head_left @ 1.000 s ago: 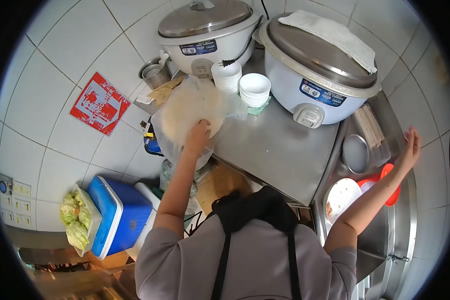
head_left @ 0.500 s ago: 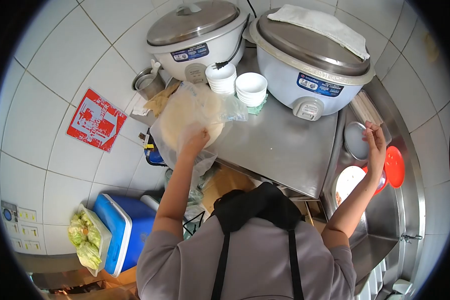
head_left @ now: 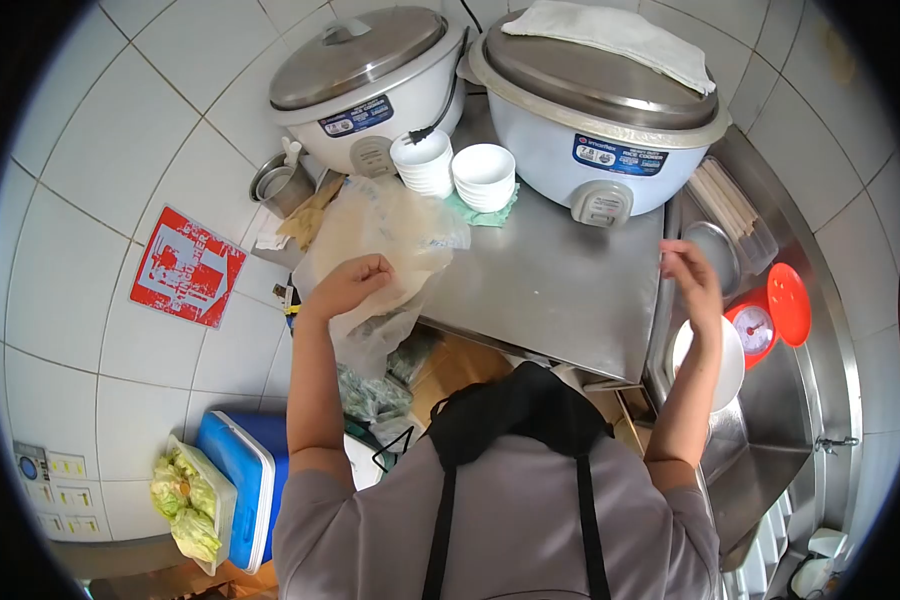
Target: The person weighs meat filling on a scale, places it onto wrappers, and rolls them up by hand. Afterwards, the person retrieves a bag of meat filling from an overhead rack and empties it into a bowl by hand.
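A folded white cloth [head_left: 615, 45] lies atop the large rice cooker [head_left: 550, 133]; left of that cooker are stacked white bowls [head_left: 484, 182], a second cooker [head_left: 365, 95] and, farther, a red-and-white sign [head_left: 188, 266].

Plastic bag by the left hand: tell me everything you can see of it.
The plastic bag looks thin, milky and translucent, crumpled, with faint bluish marks towards its right side and something pale showing through. It lies slumped at the left end of the steel counter, its lower part hanging past the front edge. The left hand is over its left part; whether they touch is unclear.
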Action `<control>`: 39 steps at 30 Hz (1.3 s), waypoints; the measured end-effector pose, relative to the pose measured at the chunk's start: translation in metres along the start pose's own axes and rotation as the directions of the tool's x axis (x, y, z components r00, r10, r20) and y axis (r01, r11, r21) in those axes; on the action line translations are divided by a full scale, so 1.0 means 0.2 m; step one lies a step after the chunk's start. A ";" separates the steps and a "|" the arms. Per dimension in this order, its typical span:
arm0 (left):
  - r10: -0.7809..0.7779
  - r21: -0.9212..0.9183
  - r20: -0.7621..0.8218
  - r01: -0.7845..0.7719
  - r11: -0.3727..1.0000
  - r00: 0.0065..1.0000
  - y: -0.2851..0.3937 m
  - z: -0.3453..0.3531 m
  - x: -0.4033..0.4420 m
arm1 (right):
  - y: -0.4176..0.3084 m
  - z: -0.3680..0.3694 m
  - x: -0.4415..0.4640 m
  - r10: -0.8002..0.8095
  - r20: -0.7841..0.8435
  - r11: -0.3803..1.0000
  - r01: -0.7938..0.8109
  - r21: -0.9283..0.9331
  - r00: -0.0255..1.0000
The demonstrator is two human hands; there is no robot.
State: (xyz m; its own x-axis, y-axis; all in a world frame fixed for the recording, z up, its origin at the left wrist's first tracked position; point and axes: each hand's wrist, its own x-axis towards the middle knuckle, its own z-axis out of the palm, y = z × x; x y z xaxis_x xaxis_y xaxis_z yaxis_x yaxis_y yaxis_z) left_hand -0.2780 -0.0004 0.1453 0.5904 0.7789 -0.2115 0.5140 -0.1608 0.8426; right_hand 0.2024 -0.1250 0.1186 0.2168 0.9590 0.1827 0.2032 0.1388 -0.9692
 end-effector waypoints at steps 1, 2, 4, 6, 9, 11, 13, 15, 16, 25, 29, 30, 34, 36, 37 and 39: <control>0.047 -0.018 0.007 -0.047 0.999 0.999 0.10 -0.01 -0.01 | -0.01 0.08 0.00 -0.005 0.059 1.000 0.004 0.021 0.998; 0.096 -0.038 0.014 -0.095 0.995 0.995 0.19 -0.02 0.00 | -0.04 0.18 0.01 -0.007 0.170 0.999 -0.001 0.045 0.985; 0.183 -0.005 0.012 -0.183 0.983 0.983 0.38 -0.03 0.02 | -0.09 0.39 0.03 -0.025 0.384 0.997 -0.004 0.074 0.923; 0.263 0.109 -0.002 -0.261 0.959 0.965 0.56 -0.04 0.05 | -0.03 0.59 0.06 -0.137 0.415 0.989 0.101 0.107 0.900; 0.403 0.032 -0.013 -0.402 0.915 0.915 0.71 -0.03 0.13 | 0.05 0.70 0.09 -0.066 0.490 0.950 -0.095 0.297 0.869; 0.464 -0.056 -0.075 -0.468 0.882 0.883 0.77 0.03 0.16 | 0.09 0.67 0.09 -0.040 0.616 0.817 -0.329 0.474 0.787; 0.459 -0.126 -0.157 -0.479 0.869 0.874 0.79 0.09 0.18 | 0.05 0.58 0.04 0.000 0.539 0.760 -0.350 0.548 0.842; 0.434 -0.148 -0.241 -0.475 0.868 0.868 0.74 0.18 0.19 | -0.01 0.47 -0.02 0.042 0.447 0.710 -0.342 0.616 0.893; 0.422 -0.158 -0.280 -0.475 0.865 0.862 0.70 0.23 0.21 | -0.05 0.40 -0.06 0.059 0.393 0.693 -0.321 0.645 0.918; 0.185 -0.016 -0.442 -0.214 0.977 0.878 0.24 0.67 0.71 | 0.28 0.08 -0.13 0.213 -0.138 0.946 -0.169 0.275 0.967; 0.397 0.207 -0.393 -0.341 0.917 0.830 0.06 0.88 0.71 | 0.50 0.06 -0.20 0.158 -0.397 0.837 -0.336 -0.431 0.904; 0.431 0.231 -0.282 -0.376 0.897 0.857 0.06 0.91 0.69 | 0.50 0.07 -0.21 0.130 -0.411 0.854 -0.312 -0.416 0.902; 0.566 0.371 -0.012 -0.522 0.768 0.825 -0.01 1.06 0.63 | 0.50 0.04 -0.19 0.181 -0.453 0.833 -0.381 -0.401 0.873; 0.579 0.371 0.022 -0.545 0.752 0.815 0.00 1.10 0.61 | 0.50 0.00 -0.17 0.261 -0.445 0.804 -0.448 -0.392 0.857; 0.549 0.321 0.037 -0.530 0.785 0.835 0.02 1.09 0.59 | 0.47 -0.02 -0.17 0.279 -0.406 0.906 -0.379 -0.190 0.870; 0.514 0.214 0.028 -0.507 0.835 0.858 0.08 1.09 0.58 | 0.36 -0.09 -0.18 0.282 -0.313 0.947 -0.210 0.243 0.907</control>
State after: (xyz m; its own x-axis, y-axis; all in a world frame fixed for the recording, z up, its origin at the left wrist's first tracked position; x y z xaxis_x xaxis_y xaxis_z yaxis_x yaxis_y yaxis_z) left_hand -0.0660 -0.0443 0.0255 0.7880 0.5682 0.2373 0.2628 -0.6588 0.7049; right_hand 0.2256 -0.1544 0.0451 0.5527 0.8315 -0.0560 -0.0856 -0.0103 -0.9963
